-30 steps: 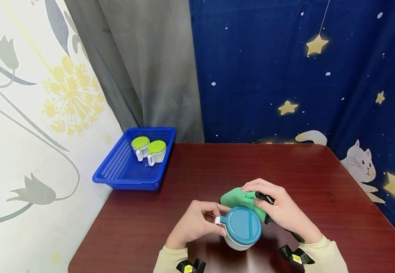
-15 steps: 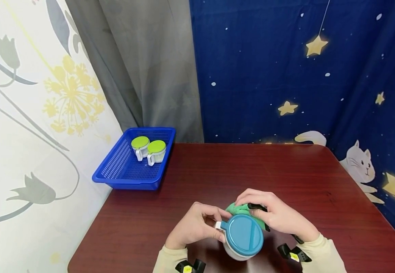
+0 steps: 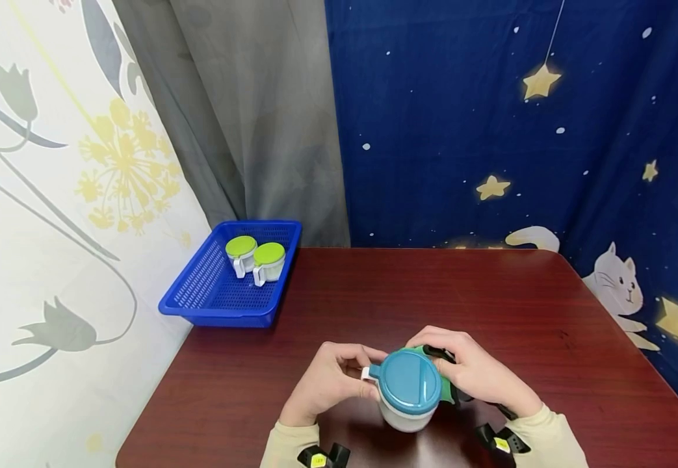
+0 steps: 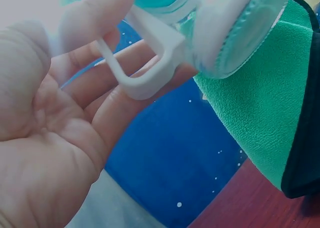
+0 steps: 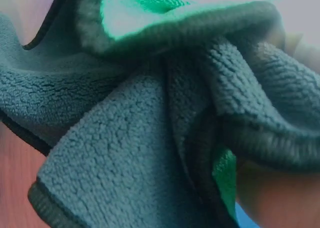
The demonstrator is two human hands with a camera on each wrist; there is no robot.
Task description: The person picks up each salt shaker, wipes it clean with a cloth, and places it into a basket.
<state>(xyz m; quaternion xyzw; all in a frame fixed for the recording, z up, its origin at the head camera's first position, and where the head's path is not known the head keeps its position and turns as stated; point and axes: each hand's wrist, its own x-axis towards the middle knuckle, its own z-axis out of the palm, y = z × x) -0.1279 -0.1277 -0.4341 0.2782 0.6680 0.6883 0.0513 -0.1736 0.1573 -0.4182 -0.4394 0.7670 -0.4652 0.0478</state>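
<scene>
A seasoning jar [image 3: 411, 383] with a round blue lid, pale see-through body and white handle [image 4: 145, 86] is held near the table's front. My left hand [image 3: 334, 383] grips it at the handle side, thumb and fingers on either side in the left wrist view. My right hand [image 3: 472, 365] holds a bunched microfibre cloth [image 4: 260, 107], green on one face with dark edging. Its grey-blue face [image 5: 115, 153] fills the right wrist view. The cloth lies against the jar's far right side, and in the head view the lid hides much of it.
A blue plastic basket [image 3: 219, 317] stands at the table's far left corner. Inside it are two similar jars with lime-green lids [image 3: 269, 253]. The reddish-brown table [image 3: 432, 292] ends at a grey and a star-patterned blue curtain [image 3: 432, 130].
The right hand with the cloth has come nearer and closer in to the jar, so less green shows. The jar dipped slightly towards me, then moved back up and left with the left hand.
</scene>
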